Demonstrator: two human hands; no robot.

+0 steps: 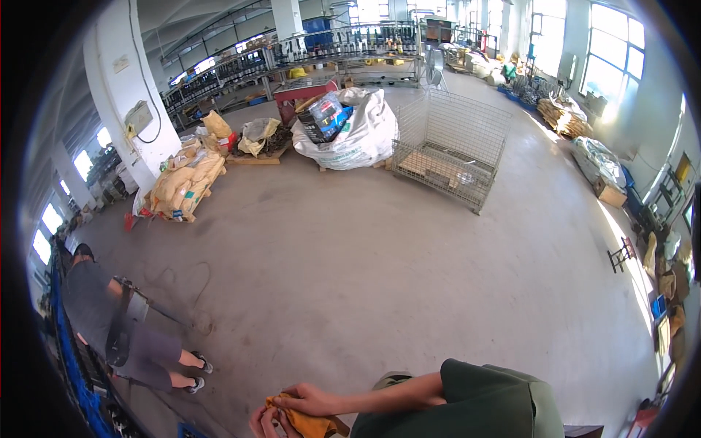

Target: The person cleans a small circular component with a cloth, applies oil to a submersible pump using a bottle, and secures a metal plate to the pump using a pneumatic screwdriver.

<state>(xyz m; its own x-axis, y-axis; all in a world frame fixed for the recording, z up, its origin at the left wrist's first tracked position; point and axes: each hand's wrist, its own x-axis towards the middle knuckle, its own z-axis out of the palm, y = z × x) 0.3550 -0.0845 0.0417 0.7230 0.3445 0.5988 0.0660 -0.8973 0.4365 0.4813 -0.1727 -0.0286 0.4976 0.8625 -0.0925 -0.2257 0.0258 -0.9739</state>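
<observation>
Low in the picture, my right hand (pixel 309 401) comes in from a green short sleeve with its fingers pinched on an orange-yellow cloth (pixel 310 423). My left hand (pixel 269 423), partly cut off by the lower edge, has its fingers curled against the same cloth. The cloth is bunched and soft; its lower part falls out of view, so I cannot tell if it is a glove or a rag. Both hands are close together in front of my body.
To the left, another person (pixel 120 321) stands beside a long blue-edged rack (pixel 73 365). Ahead are a wire mesh cage (pixel 453 146), a big white sack (pixel 365 139) and stacked brown bags (pixel 186 182) by a white pillar (pixel 124 87). A small dark stand (pixel 621 255) sits right.
</observation>
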